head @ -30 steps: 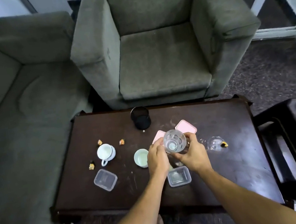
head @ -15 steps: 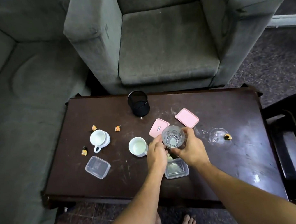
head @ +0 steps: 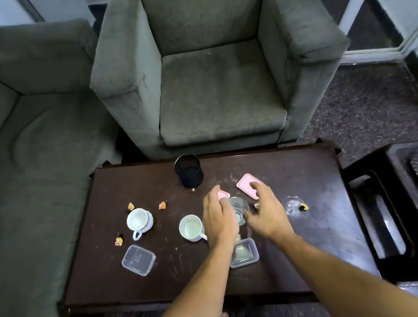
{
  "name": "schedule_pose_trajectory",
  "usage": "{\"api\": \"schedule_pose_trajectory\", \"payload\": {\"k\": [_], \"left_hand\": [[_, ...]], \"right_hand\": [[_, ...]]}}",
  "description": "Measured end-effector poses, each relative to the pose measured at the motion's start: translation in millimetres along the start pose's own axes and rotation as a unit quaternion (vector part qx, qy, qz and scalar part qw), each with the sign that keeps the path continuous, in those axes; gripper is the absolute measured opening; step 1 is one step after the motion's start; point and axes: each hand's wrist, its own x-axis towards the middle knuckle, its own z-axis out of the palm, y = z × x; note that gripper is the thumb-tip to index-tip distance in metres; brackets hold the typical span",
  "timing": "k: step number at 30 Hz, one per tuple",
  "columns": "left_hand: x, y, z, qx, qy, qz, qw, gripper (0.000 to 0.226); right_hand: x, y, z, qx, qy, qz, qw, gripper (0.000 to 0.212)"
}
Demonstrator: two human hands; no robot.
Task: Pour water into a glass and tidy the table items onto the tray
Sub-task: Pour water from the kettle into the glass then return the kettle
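A clear glass [head: 239, 210] stands upright on the dark wooden tabletop [head: 317, 223], between the person's two hands. The left hand [head: 219, 216] sits just beside the glass on its left, palm down, its fingers [head: 217, 193] reaching forward and loosely spread over the near edge of a pink lid [head: 224, 195]; whether they touch the glass or the lid I cannot tell. The right hand [head: 266, 210] hovers on the other side with its fingers [head: 255, 186] apart and curled over nothing — the tips lie above a second pink lid [head: 245, 182], and its thumb points toward the glass without clearly touching it.

Close to the person, partly under the left forearm, lies a clear plastic container [head: 244, 253]. Another clear container [head: 138, 260] sits near the left front of the tabletop. Two white cups stand left of the hands: one [head: 191, 227] just beside the left hand, the other [head: 139, 220] further left with its handle toward the person. Small orange-wrapped candies [head: 162, 205] are scattered around that far cup, and one more [head: 303, 207] lies on a wet-looking patch right of the hands. A black mesh holder [head: 188, 170] stands at the far edge — in front of a grey armchair [head: 216, 77]. A dark tray [head: 385, 215] rests on the low stand to the right, well apart from the glass.
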Motion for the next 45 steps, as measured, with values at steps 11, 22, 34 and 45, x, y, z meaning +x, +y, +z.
{"api": "schedule_pose_trajectory", "payload": {"k": [11, 22, 34, 45], "left_hand": [[-17, 165, -27, 0.049, -0.121, 0.163, 0.978, 0.035], [-104, 248, 43, 0.043, -0.244, 0.261, 0.933, 0.037], [-230, 268, 158, 0.051, -0.351, 0.309, 0.883, 0.038], [-322, 246, 282, 0.022, -0.316, 0.217, 0.923, 0.033]], "right_hand": [[-24, -135, -119, 0.050, 0.202, -0.008, 0.978, 0.021], [-89, -106, -241, 0.034, 0.368, 0.057, 0.927, 0.023], [-165, 8, -338, 0.052, 0.465, 0.114, 0.876, 0.023], [-201, 143, -429, 0.006, 0.453, 0.136, 0.881, 0.020]]}}
